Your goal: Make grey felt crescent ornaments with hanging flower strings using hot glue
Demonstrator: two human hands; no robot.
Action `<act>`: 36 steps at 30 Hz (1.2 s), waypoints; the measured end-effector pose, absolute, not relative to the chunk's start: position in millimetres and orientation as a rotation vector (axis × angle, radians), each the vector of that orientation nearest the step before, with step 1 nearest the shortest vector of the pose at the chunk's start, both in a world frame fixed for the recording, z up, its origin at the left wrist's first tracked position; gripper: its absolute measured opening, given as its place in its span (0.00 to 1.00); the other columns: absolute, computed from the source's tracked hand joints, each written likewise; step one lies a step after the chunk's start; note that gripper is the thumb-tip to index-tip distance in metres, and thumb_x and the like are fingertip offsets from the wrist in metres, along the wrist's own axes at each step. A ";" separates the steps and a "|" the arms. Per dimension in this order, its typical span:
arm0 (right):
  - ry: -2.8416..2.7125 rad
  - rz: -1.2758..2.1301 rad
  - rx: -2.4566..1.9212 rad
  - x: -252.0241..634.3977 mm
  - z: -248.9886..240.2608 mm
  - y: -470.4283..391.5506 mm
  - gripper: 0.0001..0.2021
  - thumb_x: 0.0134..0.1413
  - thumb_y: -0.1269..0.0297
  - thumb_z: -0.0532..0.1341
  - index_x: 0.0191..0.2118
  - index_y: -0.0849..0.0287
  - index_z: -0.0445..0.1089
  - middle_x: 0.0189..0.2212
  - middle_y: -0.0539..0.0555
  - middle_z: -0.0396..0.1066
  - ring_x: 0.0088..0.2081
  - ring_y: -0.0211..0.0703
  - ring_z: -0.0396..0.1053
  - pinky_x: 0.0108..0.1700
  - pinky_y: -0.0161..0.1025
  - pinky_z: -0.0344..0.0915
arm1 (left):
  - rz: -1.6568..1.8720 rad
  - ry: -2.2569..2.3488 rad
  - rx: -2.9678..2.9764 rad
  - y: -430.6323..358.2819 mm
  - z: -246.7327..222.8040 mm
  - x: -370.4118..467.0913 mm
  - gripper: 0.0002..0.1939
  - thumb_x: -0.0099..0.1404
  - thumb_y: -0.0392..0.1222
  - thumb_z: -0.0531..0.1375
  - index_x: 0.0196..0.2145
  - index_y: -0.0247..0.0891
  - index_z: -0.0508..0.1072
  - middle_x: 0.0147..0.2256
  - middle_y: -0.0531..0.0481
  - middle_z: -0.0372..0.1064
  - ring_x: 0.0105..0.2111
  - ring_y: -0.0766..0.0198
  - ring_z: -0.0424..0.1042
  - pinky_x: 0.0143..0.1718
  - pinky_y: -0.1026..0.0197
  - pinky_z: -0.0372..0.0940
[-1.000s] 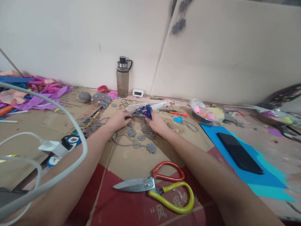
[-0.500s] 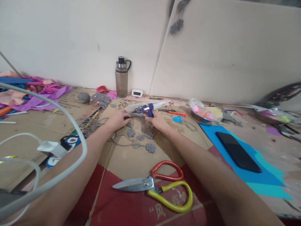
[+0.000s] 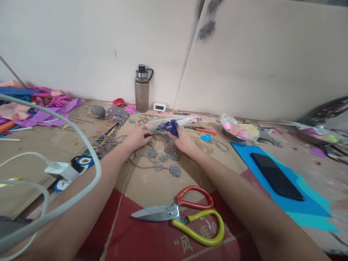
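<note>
The change in the last second is small: the blue glue gun is turned a little in the right hand, so the pale label, which shows bright half a second ago, is now darker. The right hand is closed around the handle of this gun, and its front end points toward the left hand. The left hand stays in the same place, with fingers held narrow at one end of the curved gray band; it seems to pinch this end, although the contact is too small to see exactly. The band lies between the two hands, above the cardboard which covers this part of the tabletop. I judge that the work continues on the same spot, with only the angle of the gun corrected; whether any glue comes out, I cannot tell. The gray flowers lie just on the near side of the band, some of them beside thin cord, and they keep their places. The scissors also rest untouched on the cardboard, nearer to the person, between the two forearms.
</note>
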State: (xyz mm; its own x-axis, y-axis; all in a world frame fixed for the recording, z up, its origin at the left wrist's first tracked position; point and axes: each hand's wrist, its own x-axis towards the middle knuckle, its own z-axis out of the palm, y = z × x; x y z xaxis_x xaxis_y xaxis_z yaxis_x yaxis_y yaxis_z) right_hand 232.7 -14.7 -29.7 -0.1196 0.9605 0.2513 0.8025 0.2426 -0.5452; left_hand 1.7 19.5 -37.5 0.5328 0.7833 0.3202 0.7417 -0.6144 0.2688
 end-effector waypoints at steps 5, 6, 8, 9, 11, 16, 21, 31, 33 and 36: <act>-1.951 0.411 -1.597 229.6 -29.3 -12.5 0.19 0.54 0.67 0.55 0.53 0.63 0.61 0.47 0.64 0.70 0.47 0.51 0.67 0.50 0.46 0.62 | 0.674 1.323 2.655 19.6 -38.3 1.7 0.16 0.62 0.44 0.54 0.40 0.37 0.78 0.41 0.44 0.72 0.43 0.58 0.70 0.50 0.58 0.63; -1.949 0.416 -1.615 228.9 -30.2 -11.5 0.19 0.54 0.67 0.55 0.52 0.63 0.62 0.46 0.64 0.70 0.47 0.51 0.68 0.50 0.46 0.62 | 0.679 1.318 2.655 19.5 -38.3 1.8 0.16 0.62 0.44 0.54 0.40 0.37 0.78 0.41 0.44 0.72 0.43 0.58 0.70 0.50 0.58 0.63; -1.949 0.419 -1.643 227.6 -32.2 -9.9 0.18 0.54 0.67 0.55 0.51 0.64 0.63 0.45 0.65 0.70 0.46 0.52 0.68 0.49 0.47 0.62 | 0.686 1.307 2.659 19.1 -38.0 1.9 0.16 0.62 0.44 0.54 0.39 0.37 0.78 0.40 0.44 0.72 0.43 0.58 0.70 0.49 0.58 0.64; -1.951 0.419 -1.645 227.2 -33.1 -9.3 0.18 0.54 0.67 0.55 0.51 0.65 0.63 0.44 0.65 0.70 0.45 0.53 0.68 0.49 0.47 0.62 | 0.687 1.308 2.661 18.9 -37.8 2.0 0.16 0.62 0.44 0.54 0.39 0.37 0.78 0.40 0.44 0.72 0.42 0.58 0.70 0.49 0.58 0.64; -1.955 0.423 -1.635 226.7 -34.1 -8.5 0.18 0.54 0.66 0.55 0.51 0.65 0.63 0.44 0.65 0.70 0.45 0.53 0.68 0.48 0.47 0.63 | 0.681 1.314 2.665 18.7 -37.5 2.2 0.15 0.62 0.44 0.54 0.39 0.37 0.78 0.40 0.44 0.71 0.42 0.58 0.70 0.49 0.57 0.64; -1.965 0.466 -1.613 226.9 -33.2 -7.5 0.17 0.53 0.66 0.56 0.49 0.64 0.64 0.44 0.64 0.70 0.44 0.52 0.68 0.48 0.46 0.63 | 0.642 1.340 2.657 19.0 -37.0 2.8 0.15 0.62 0.44 0.54 0.39 0.39 0.78 0.41 0.46 0.71 0.43 0.59 0.70 0.50 0.59 0.63; -1.957 0.514 -1.583 229.6 -36.4 -1.7 0.14 0.51 0.66 0.56 0.45 0.61 0.65 0.41 0.60 0.71 0.42 0.49 0.68 0.47 0.45 0.63 | 0.645 1.344 2.659 19.8 -37.4 2.4 0.15 0.62 0.44 0.54 0.39 0.39 0.78 0.41 0.46 0.71 0.43 0.59 0.70 0.50 0.59 0.63; -1.765 0.750 -1.530 236.2 -31.5 -4.6 0.14 0.47 0.64 0.59 0.42 0.59 0.67 0.34 0.53 0.72 0.37 0.45 0.68 0.43 0.43 0.65 | 0.665 1.320 2.664 20.7 -37.6 0.6 0.16 0.62 0.44 0.54 0.40 0.39 0.79 0.42 0.45 0.72 0.42 0.59 0.70 0.49 0.58 0.64; -1.763 0.717 -1.539 238.3 -28.0 -7.7 0.14 0.48 0.64 0.59 0.42 0.60 0.67 0.37 0.54 0.72 0.39 0.46 0.68 0.45 0.43 0.64 | 0.667 1.321 2.669 19.8 -37.3 0.7 0.16 0.62 0.44 0.54 0.40 0.39 0.79 0.42 0.45 0.72 0.43 0.59 0.70 0.49 0.58 0.64; -1.802 0.633 -1.542 239.8 -26.1 -9.1 0.14 0.48 0.66 0.59 0.43 0.60 0.67 0.42 0.56 0.72 0.43 0.47 0.68 0.49 0.44 0.62 | 0.670 1.333 2.666 19.4 -37.4 0.8 0.15 0.62 0.44 0.54 0.40 0.39 0.79 0.42 0.46 0.72 0.43 0.59 0.70 0.50 0.58 0.64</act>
